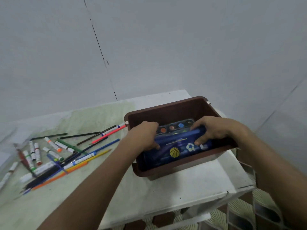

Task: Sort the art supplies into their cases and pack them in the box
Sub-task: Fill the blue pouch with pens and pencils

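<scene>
my left hand [146,136] and right hand [211,130] curl over ends of blue pencil case [176,149], thumbs on front, case low inside brown box [166,110]. feels likely light, soft-sided, may sag; best held at both ends. paint palette [176,127] behind case. loose pencils [93,155] and paint tubes [35,151] lie on table [174,188], left of box, unsorted.

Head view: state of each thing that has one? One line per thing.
Brown plastic box: open, no lid visible, upright on the table.
Blue pencil case with ball prints: inside the box, gripped at both ends; open or closed, cannot tell.
Watercolour palette with clear lid: in the box behind the case, lid on.
Left hand: grips the case.
Right hand: grips the case.
Loose pencils, markers and paint tubes: scattered on the table, unpacked.
</scene>
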